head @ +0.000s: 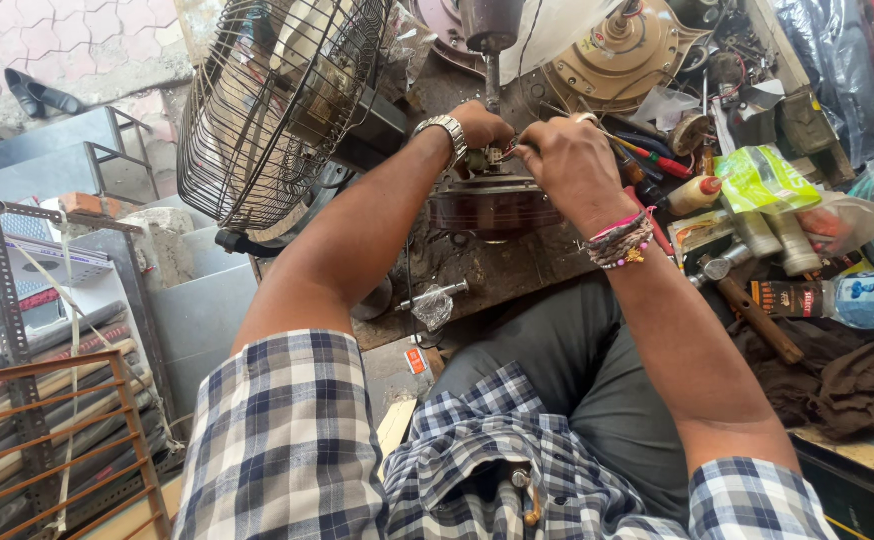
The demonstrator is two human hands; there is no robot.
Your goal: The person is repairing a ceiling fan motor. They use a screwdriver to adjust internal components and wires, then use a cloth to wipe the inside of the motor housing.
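A dark round fan motor [492, 205] sits on the stained wooden workbench [507, 270] in front of me. My left hand [482, 125], with a metal wristwatch, rests fingers-down on the top of the motor near its shaft. My right hand [567, 165], with coloured thread bracelets on the wrist, pinches a small part or tool at the motor's top, right beside the left hand. What the fingers grip is too small to make out.
A wire fan guard [272, 100] stands at the left of the bench. Another brass-coloured motor [622, 50] lies at the back. Screwdrivers [647, 155], a glue bottle [697, 192], a green packet [762, 180], a hammer [747, 305] and a plastic water bottle [872, 298] crowd the right side. Metal racks [27, 400] stand at the left.
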